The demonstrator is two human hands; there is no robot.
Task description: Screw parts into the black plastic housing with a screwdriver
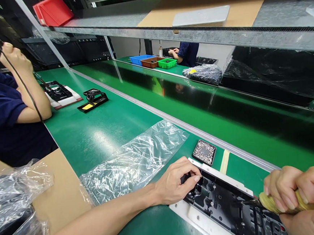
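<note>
Right hand (296, 195): clenched round a yellow-handled screwdriver (288, 203), tip down in the black-and-white housing (220, 203) at the near bench edge; a slip of the tip could gouge the plastic or cam out of the screw. Left hand (177, 184): fingertips pinching a small black part at the housing's upper corner, steadying it (loose hold, so the housing could skid). Screw tray (204, 152): just beyond; an elbow nudge would scatter it. Empty plastic bag (134, 161): left. Co-worker's arm (30, 91): far left.

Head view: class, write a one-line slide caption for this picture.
Left hand steadies a black-and-white assembly on the green bench while the right hand grips a yellow-handled tool.
</note>
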